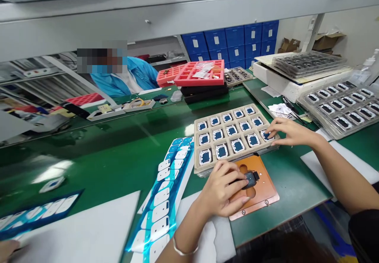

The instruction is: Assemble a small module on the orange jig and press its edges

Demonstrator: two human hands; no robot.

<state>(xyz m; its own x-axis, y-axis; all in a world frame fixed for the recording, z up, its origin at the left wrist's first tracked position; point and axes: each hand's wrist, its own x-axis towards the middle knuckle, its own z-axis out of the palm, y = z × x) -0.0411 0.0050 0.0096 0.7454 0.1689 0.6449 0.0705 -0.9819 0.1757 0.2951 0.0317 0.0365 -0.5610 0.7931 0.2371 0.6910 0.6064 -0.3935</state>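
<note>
Nearby, right fingers [271, 131] spread over the beige tray [199, 168] of blue-faced parts [221, 151]; left fingers [237, 184] pinch a black part [251, 178].

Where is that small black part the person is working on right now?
The small black part sits on the orange fixture plate, under the left hand, just in front of the beige tray.

There is one view, from the camera on my head, looking forward and down across the green bench [118, 152]. It sits close over my left hand [220, 192] and right hand [288, 133]; farther off it takes in the shelf edge [177, 14] and a seated co-worker [124, 75] opposite.
</note>
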